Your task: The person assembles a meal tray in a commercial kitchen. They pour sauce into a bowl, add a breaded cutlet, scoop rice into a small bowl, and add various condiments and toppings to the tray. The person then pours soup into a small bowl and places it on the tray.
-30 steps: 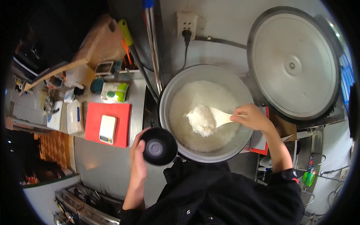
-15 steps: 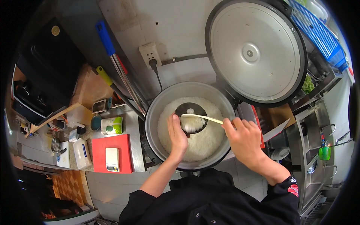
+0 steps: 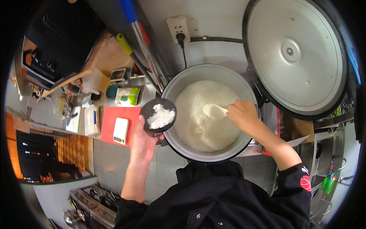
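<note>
Black cloth covers the person's chest and arms, a jacket [image 3: 221, 191] with small round metal snaps; its right sleeve bears white lettering above a red round emblem [image 3: 305, 183]. Nearest in front, the left grip [image 3: 145, 145] is closed around a dark, smooth, round bowl [image 3: 167, 131], thumb at the rim. A loose white clump of cooked rice [image 3: 161, 116] sits in it. The bowl is at the pot's left edge, overlapping its rim in this view.

The right grip [image 3: 243, 116] is wrapped around the handle of 1 cream-coloured paddle [image 3: 214, 111], whose rounded blade lies over the rice in the pot; whether it touches is unclear. The pot [image 3: 238, 82] is deep, grey-walled and cylindrical, its rice grainy and hollowed near the blade.

Leftward, a flat red board [image 3: 108, 114] carries 1 white scale [image 3: 121, 128], its display too small to read. Beyond lies a glossy white-and-green packet [image 3: 127, 96]. Farther right stands the raised metal lid [image 3: 289, 84], dark-edged, with 1 central boss.
</note>
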`<control>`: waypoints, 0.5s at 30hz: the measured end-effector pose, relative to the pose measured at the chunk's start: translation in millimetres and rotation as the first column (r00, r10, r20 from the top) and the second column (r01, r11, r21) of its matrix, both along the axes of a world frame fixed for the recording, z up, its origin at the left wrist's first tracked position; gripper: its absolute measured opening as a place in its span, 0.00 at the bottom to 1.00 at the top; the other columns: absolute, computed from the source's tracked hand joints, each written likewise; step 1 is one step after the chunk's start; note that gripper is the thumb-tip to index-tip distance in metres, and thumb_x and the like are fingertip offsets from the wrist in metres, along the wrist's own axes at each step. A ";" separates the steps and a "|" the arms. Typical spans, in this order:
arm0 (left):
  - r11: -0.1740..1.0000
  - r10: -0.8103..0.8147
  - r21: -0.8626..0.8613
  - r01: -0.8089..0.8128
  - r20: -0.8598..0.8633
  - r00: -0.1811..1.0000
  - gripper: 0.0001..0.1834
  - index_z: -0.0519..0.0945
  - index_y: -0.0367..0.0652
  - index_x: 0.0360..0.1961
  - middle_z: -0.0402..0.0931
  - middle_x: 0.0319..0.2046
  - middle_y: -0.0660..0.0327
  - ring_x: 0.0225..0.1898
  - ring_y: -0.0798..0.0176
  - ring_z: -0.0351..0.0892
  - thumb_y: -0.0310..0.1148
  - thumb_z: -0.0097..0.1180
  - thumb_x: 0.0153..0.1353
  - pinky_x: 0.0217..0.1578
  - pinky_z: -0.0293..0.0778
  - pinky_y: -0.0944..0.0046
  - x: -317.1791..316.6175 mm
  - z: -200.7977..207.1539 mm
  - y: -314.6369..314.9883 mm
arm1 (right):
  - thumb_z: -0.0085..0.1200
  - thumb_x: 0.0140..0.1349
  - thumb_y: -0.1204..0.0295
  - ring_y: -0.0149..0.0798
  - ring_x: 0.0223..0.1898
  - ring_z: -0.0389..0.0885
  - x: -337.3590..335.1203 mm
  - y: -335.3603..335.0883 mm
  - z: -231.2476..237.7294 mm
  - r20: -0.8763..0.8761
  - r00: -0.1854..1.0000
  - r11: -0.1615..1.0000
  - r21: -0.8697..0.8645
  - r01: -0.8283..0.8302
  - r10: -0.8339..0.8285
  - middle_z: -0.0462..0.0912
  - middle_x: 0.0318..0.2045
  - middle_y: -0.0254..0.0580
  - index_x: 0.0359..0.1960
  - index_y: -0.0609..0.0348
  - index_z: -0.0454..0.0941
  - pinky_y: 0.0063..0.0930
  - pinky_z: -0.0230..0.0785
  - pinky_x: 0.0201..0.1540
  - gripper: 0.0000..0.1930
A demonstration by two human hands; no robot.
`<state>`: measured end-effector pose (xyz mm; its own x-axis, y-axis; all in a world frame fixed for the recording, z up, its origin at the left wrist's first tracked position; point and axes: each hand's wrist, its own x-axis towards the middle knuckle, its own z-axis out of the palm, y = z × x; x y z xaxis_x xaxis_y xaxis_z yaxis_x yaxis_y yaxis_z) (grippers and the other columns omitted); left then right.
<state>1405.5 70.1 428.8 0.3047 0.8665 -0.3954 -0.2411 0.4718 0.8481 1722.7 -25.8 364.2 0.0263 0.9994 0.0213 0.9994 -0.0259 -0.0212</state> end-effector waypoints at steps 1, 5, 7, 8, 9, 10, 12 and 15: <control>1.000 0.025 0.008 -0.025 -0.006 1.000 0.25 0.71 0.46 0.62 0.76 0.56 0.60 0.51 0.63 0.75 0.52 0.41 0.77 0.36 0.70 0.58 -10.5 7.2 -7.3 | 0.60 0.59 0.64 0.51 0.31 0.86 -3.8 11.2 2.5 -0.025 0.999 0.999 -0.014 -0.040 0.040 0.84 0.24 0.50 0.25 0.57 0.85 0.45 0.77 0.36 0.11; 0.987 0.152 0.043 -0.152 0.021 0.988 0.26 0.69 0.45 0.64 0.75 0.58 0.58 0.52 0.61 0.75 0.53 0.40 0.77 0.37 0.70 0.57 -54.0 2.9 -32.9 | 0.61 0.60 0.62 0.53 0.32 0.85 -4.2 40.9 4.4 -0.140 0.985 0.978 -0.166 -0.128 0.105 0.85 0.27 0.50 0.32 0.55 0.89 0.46 0.76 0.38 0.11; 0.984 0.174 0.041 -0.174 0.020 0.985 0.26 0.69 0.45 0.64 0.75 0.57 0.58 0.52 0.60 0.75 0.53 0.40 0.77 0.38 0.70 0.58 -68.3 -1.2 -44.6 | 0.61 0.61 0.60 0.53 0.32 0.85 0.2 49.0 2.4 -0.192 0.976 0.956 -0.251 -0.150 0.102 0.86 0.28 0.49 0.35 0.52 0.90 0.46 0.76 0.39 0.12; 0.983 0.178 0.040 -0.179 0.020 0.984 0.27 0.69 0.44 0.64 0.75 0.57 0.58 0.52 0.60 0.75 0.53 0.40 0.77 0.38 0.70 0.58 -74.1 -3.7 -48.6 | 0.61 0.61 0.59 0.52 0.32 0.85 0.1 49.4 1.5 -0.219 0.971 0.948 -0.278 -0.159 0.098 0.87 0.29 0.49 0.36 0.51 0.90 0.46 0.76 0.40 0.12; 0.984 0.174 0.015 -0.175 0.049 0.983 0.25 0.69 0.45 0.63 0.75 0.56 0.59 0.51 0.62 0.74 0.52 0.43 0.77 0.39 0.70 0.58 -80.3 -6.9 -51.7 | 0.61 0.62 0.58 0.52 0.32 0.85 -1.8 48.9 0.6 -0.246 0.965 0.938 -0.305 -0.166 0.091 0.87 0.30 0.48 0.37 0.50 0.91 0.46 0.76 0.40 0.12; 0.983 0.181 0.005 -0.182 0.053 0.982 0.25 0.69 0.45 0.63 0.75 0.56 0.59 0.51 0.62 0.74 0.52 0.44 0.77 0.39 0.70 0.58 -83.3 -10.8 -54.0 | 0.61 0.62 0.58 0.51 0.32 0.85 -4.8 48.1 -1.8 -0.280 0.954 0.942 -0.276 -0.191 0.111 0.87 0.29 0.48 0.37 0.51 0.91 0.45 0.76 0.40 0.13; 0.983 0.183 -0.015 -0.182 0.058 0.981 0.24 0.69 0.46 0.63 0.75 0.55 0.61 0.50 0.64 0.73 0.51 0.45 0.76 0.40 0.70 0.59 -84.4 -19.4 -57.0 | 0.63 0.61 0.57 0.48 0.33 0.86 -8.8 45.1 -9.7 -0.348 0.927 0.950 -0.214 -0.227 0.143 0.87 0.28 0.48 0.37 0.52 0.90 0.43 0.76 0.38 0.13; 0.989 0.148 -0.024 -0.147 0.062 0.987 0.24 0.68 0.48 0.63 0.75 0.55 0.62 0.51 0.65 0.73 0.49 0.49 0.75 0.40 0.72 0.58 -83.9 -27.5 -55.8 | 0.63 0.61 0.58 0.42 0.27 0.84 -1.1 51.6 -14.1 -0.621 0.777 0.951 -0.167 -0.261 0.104 0.86 0.25 0.46 0.37 0.56 0.90 0.37 0.75 0.35 0.14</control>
